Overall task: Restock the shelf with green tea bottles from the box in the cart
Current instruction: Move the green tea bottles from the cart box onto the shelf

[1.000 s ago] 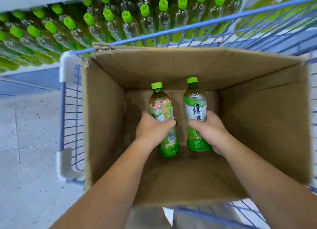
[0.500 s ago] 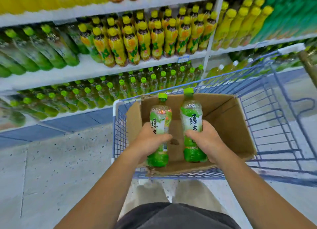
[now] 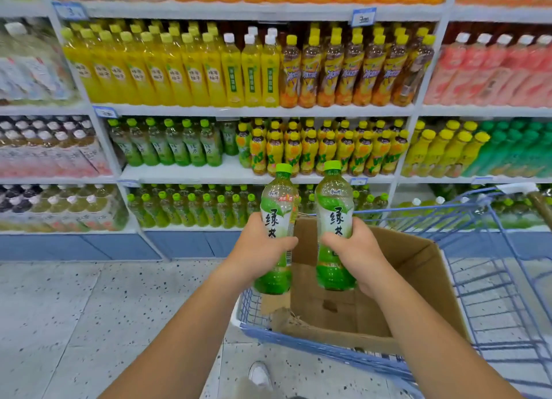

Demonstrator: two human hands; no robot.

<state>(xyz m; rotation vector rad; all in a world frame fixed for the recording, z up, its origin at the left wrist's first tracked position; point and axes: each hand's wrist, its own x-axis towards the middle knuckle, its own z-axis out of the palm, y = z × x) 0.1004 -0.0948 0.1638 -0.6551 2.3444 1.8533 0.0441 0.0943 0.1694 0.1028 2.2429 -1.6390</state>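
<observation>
Green tea bottle (image 3: pixel 276 219) is gripped upright in the left hand (image 3: pixel 260 250), fingers wrapped round the label at mid-body. Second bottle (image 3: pixel 334 210) is held the same way in the right hand (image 3: pixel 355 253). Both caps are on. The bottles are side by side and not touching. The first hangs over the left wall of the box (image 3: pixel 418 279), the second over its open top. Both are clear of the rim.

The box sits against the left end of the cart (image 3: pixel 495 294), top open. The visible part of the box floor shows only cardboard. The near wall hides the rest, so I can't tell if more stock is in there.

The shelf (image 3: pixel 185 174) is ahead, beyond the cart. A matching green tea row (image 3: pixel 167 147) stands at the left end of the middle tier. One bottle sits set back at that row's right end, next to the yellow-capped bottles (image 3: pixel 328 150). More green-capped bottles (image 3: pixel 191 209) fill the tier below, up to its front edge.

Status, my read:
- **Done:** this pair is out of the box but not yet on the shelf.
- **Likely slot:** the set-back gap at the right end of the middle-tier row.
- **Progress:** the shelf looks mostly stocked, so probably late in the job.
- **Left:** reach both bottles to the tier, stand them labels out, then check the box.
</observation>
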